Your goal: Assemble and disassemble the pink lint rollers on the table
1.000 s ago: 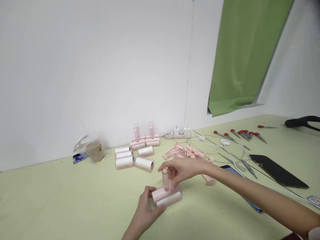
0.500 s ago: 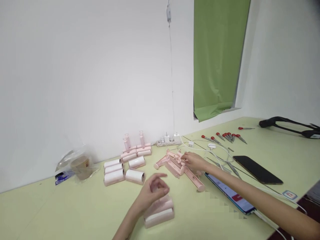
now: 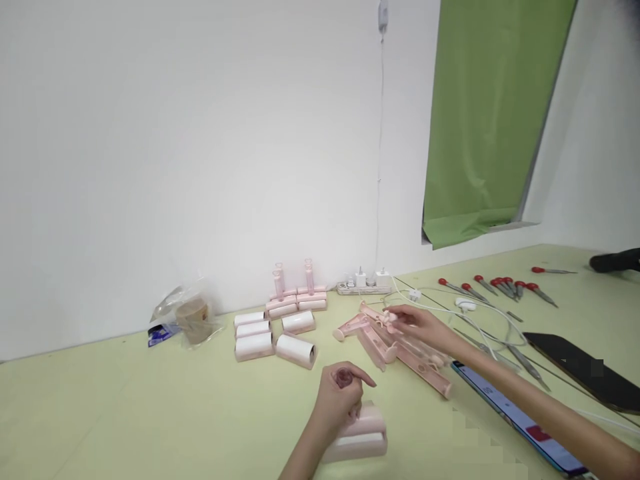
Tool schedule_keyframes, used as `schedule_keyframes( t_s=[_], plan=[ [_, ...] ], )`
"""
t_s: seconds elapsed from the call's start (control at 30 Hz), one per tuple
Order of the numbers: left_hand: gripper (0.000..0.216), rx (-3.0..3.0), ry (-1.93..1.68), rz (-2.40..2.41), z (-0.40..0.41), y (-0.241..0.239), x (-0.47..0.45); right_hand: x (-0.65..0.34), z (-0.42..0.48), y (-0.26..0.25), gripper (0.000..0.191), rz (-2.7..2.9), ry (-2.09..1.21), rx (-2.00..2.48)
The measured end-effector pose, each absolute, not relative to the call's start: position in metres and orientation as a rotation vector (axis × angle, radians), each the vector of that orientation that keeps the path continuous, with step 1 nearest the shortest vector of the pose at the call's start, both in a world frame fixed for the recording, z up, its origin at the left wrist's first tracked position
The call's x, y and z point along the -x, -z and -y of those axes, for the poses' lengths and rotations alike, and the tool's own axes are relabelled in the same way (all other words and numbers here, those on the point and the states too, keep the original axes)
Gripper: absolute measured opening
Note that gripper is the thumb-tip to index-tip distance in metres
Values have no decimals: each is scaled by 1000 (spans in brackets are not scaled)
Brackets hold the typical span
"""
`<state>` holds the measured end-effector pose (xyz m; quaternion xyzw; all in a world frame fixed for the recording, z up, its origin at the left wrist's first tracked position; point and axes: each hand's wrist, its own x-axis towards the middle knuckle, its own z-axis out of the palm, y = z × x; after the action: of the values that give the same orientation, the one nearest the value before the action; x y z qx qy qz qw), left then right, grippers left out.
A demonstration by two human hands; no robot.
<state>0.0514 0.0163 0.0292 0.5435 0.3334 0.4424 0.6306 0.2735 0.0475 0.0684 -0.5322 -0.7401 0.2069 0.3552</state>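
My left hand (image 3: 339,400) is curled round the short pink handle of a pink lint roller (image 3: 361,435) that lies on the pale green table (image 3: 150,413) near the front edge; the handle's open end shows at the top of my fist. My right hand (image 3: 419,323) reaches across to a loose pile of pink handle parts (image 3: 395,347) in the middle of the table, its fingers pinched on a small pale piece at the top of the pile.
White lint roller refills (image 3: 273,337) and two upright assembled rollers (image 3: 296,293) stand by the wall. A bagged cup (image 3: 193,319) lies to the left. A power strip (image 3: 363,287), cables, red-handled tools (image 3: 500,287) and two phones (image 3: 520,417) lie to the right.
My right hand left the roller's handle and went to the pile of pink parts. My left hand shifted from the roller's body to its handle. The view swung.
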Motion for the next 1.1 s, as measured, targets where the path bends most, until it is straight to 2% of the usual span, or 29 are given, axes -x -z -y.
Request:
schedule_keyframes(
  t_s=[0.03, 0.1, 0.17, 0.27, 0.4, 0.63, 0.83, 1.1],
  plan=[
    [9, -1246, -1010, -757, -16, -29, -51, -260, -39, -74, 35, 1789, -703, 1274],
    [11, -1258, -1011, -743, -15, -29, -51, -231, -24, -81, 30, 1703, -928, 1128],
    [14, -1282, -1009, -740, -15, -29, -51, -202, -12, -83, 24, 1670, -968, 1047],
    [12, -1314, -996, -763, -16, -29, -51, -171, -3, -76, 22, 1703, -903, 958],
    [23, -1351, -977, -776, -18, -27, -51, -155, 1, -65, 24, 1679, -837, 948],
    [13, -1354, -905, -702, -19, -24, -49, -153, 8, -70, 15, 1794, -808, 1086],
    [9, -1367, -865, -631, -25, -14, -45, -156, 10, -77, 8, 1979, -616, 1081],
    [17, -1356, -874, -598, -25, -19, -39, -166, -5, -87, 19, 2159, -724, 965]
  ],
)
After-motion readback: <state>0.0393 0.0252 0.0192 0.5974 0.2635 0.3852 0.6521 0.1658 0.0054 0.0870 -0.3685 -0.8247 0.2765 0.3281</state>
